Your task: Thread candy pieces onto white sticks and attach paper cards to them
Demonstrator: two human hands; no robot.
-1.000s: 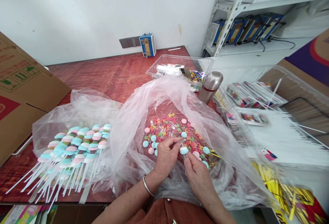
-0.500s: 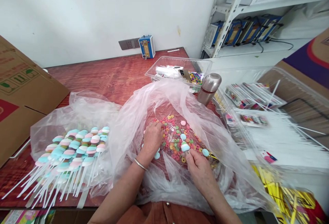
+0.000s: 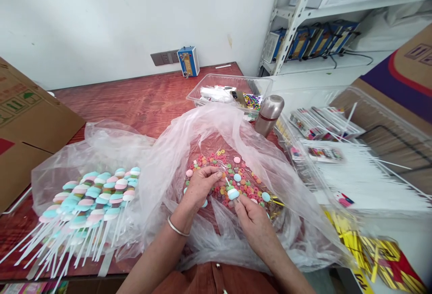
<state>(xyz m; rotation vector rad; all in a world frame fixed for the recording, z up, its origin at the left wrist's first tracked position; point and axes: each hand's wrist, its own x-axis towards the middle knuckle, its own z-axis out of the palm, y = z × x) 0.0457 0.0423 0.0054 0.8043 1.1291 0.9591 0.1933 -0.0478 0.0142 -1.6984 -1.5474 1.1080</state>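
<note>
My right hand (image 3: 253, 215) grips a white stick that carries a blue-and-white marshmallow (image 3: 232, 193), with a green ring candy just above it. Thumb and fingertips of my left hand (image 3: 202, 185) are pinched on a small orange-yellow ring candy (image 3: 223, 175), close to the stick's upper tip. Under both hands, many coloured ring candies (image 3: 248, 189) lie on a clear plastic bag (image 3: 162, 163), mixed with loose pink and blue marshmallows (image 3: 266, 196). To the left, a pile of finished-looking marshmallow skewers (image 3: 96, 193) rests on plastic with the sticks pointing toward me.
A steel flask (image 3: 270, 115) stands behind the bag, beside a clear tray (image 3: 194, 96) of small items. At right, a large clear bin holds white sticks (image 3: 364, 181) and printed packets. Yellow ties (image 3: 351, 240) lie near it. Cardboard boxes (image 3: 30, 105) flank both sides.
My left hand has lifted from the ring candies and moved right, toward the stick in my right hand. A green ring now shows above the marshmallow. The view has shifted slightly.
</note>
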